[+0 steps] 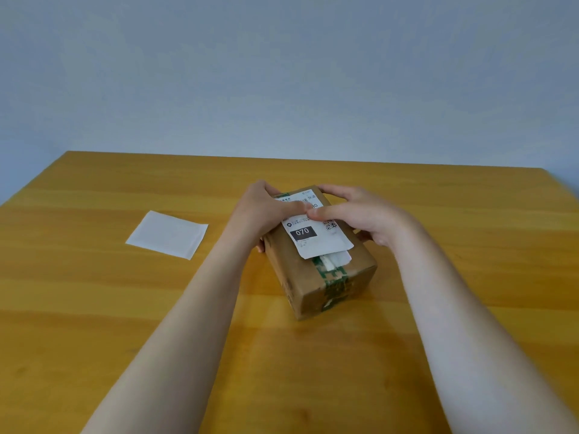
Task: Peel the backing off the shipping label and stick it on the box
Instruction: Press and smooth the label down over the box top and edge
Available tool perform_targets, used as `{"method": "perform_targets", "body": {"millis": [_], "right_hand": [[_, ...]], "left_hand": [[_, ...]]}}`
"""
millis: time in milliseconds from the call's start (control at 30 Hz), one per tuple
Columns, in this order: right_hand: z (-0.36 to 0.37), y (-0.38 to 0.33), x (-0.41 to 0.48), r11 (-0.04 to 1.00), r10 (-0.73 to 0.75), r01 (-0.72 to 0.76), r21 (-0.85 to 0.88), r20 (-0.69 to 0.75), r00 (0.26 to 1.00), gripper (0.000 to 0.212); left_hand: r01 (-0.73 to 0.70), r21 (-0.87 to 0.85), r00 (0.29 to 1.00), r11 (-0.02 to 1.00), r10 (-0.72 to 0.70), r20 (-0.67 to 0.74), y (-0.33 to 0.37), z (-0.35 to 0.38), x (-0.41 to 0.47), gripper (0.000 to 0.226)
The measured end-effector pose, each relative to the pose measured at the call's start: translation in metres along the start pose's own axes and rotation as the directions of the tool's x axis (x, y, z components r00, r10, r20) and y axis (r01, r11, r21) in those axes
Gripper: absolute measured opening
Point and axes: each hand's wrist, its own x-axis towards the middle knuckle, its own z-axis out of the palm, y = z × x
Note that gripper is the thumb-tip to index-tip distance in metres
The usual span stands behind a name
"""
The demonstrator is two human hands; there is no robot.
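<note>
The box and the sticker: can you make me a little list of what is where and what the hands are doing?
box: brown cardboard box with green tape, on the wooden table
shipping label: white shipping label lying on the box top
left hand: left hand on the box's left side, thumb pressing the label
right hand: right hand on the box's right side, thumb pressing the label
backing sheet: white backing sheet flat on the table, left of the box

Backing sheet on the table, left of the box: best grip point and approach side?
Likely the backing sheet's right-hand corner, approached from the box side, nearest the left hand. It lies flat on the table, so slide a fingertip under the corner, then pinch.
</note>
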Motion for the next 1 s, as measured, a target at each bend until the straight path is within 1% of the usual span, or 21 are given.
{"method": "perform_targets", "body": {"millis": [233, 367, 500, 600, 633, 733, 867, 1000], "right_hand": [[-0.005, 0.004, 0.014, 1.0, -0.022, 0.022, -0.02, 0.007, 1.0, 0.069], [-0.008, 0.002, 0.015, 1.0, -0.003, 0.003, -0.016, -0.029, 1.0, 0.051], [-0.006, 0.0, 0.013, 0.999, -0.004, 0.003, -0.039, -0.03, 1.0, 0.048], [-0.007, 0.0, 0.013, 0.999, 0.009, -0.01, -0.053, -0.016, 1.0, 0.035], [-0.008, 0.001, 0.014, 0.999, 0.013, -0.014, -0.051, -0.008, 1.0, 0.035], [-0.009, 0.0, 0.012, 0.998, 0.018, -0.018, -0.058, -0.004, 1.0, 0.043], [-0.004, -0.002, 0.011, 1.0, -0.001, 0.0, -0.024, -0.04, 0.999, 0.026], [-0.002, -0.004, 0.01, 1.0, -0.022, 0.021, -0.022, -0.071, 0.997, 0.032]], "left_hand": [[-0.048, 0.116, 0.999, 0.992, 0.047, 0.017, 0.004, -0.005, 0.009, 0.051], [-0.072, 0.178, 0.997, 0.981, 0.072, 0.005, 0.013, -0.005, 0.011, 0.048], [-0.071, 0.194, 0.997, 0.978, 0.066, 0.032, 0.011, -0.007, 0.012, 0.049], [-0.076, 0.221, 0.996, 0.972, 0.064, 0.06, 0.012, -0.008, 0.011, 0.05], [-0.075, 0.23, 0.996, 0.97, 0.061, 0.066, 0.012, -0.008, 0.009, 0.05], [-0.068, 0.233, 0.996, 0.97, 0.054, 0.067, 0.013, -0.009, 0.007, 0.051], [-0.059, 0.308, 0.998, 0.95, 0.059, 0.01, 0.014, -0.003, 0.007, 0.051], [-0.058, 0.335, 0.998, 0.94, 0.065, -0.01, 0.014, 0.001, 0.009, 0.054]]}}
